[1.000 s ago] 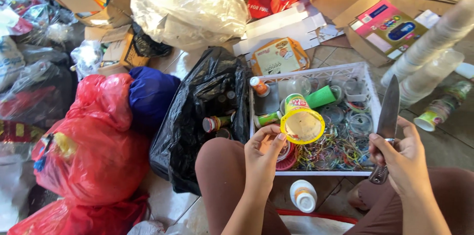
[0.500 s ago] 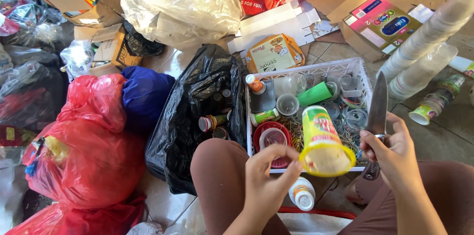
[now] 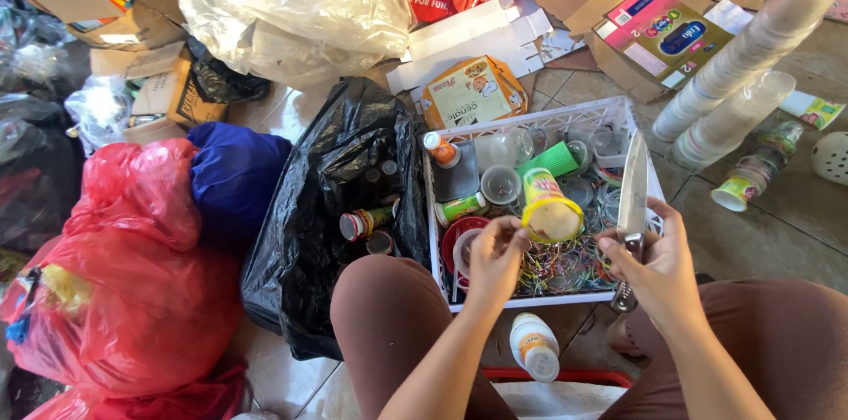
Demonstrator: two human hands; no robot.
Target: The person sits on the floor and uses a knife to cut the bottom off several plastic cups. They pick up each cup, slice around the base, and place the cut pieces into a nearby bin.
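Observation:
My left hand (image 3: 493, 259) pinches the rim of a yellow and green plastic cup (image 3: 548, 206), which is tilted over the white plastic basket (image 3: 530, 117). My right hand (image 3: 661, 268) grips the handle of a knife (image 3: 632, 187), whose blade points up and away from me, just right of the cup. The basket holds several clear cups, lids, a green cup, small bottles and a tangle of coloured strips. My knees frame the basket's near side.
An open black bag (image 3: 322, 199) with small bottles lies left of the basket. Red bags (image 3: 132, 296) and a blue bag (image 3: 234, 174) sit further left. Stacked clear cups (image 3: 751, 40) lie at right. A small white bottle (image 3: 534, 346) lies between my knees. Cardboard boxes and a clear plastic bag (image 3: 283, 5) fill the back.
My left hand has turned the cup from mouth facing me to tilted on its side and shifted it slightly. The knife in my right hand stays upright, nearly still.

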